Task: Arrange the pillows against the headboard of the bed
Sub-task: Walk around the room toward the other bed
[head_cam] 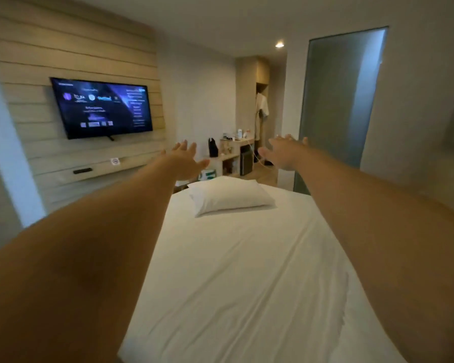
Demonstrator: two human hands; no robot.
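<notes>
In the head view, one white pillow [230, 195] lies flat on the bed [247, 271], at the far end, close to the far edge of the mattress. No headboard is in view, so it is probably behind the person, and the pillow is at the wrong end for the task.

The pillow looks plump and soft, with a smooth cotton-like cover and rounded corners. I judge it is light and will bend and sag when lifted from one point only. It is not fragile, and the fabric should not slip. The best hold is probably at the two short ends, one hand on each, or under the long side with both palms, so it keeps its shape when carried.

The left hand [185, 162] and the right hand [286, 154] are both stretched far forward with the fingers spread apart, and they hold nothing. They hang above and beyond the pillow, one at each side, not touching it.

The sheet on the bed is white with light wrinkles. Only this one pillow is visible here.
</notes>
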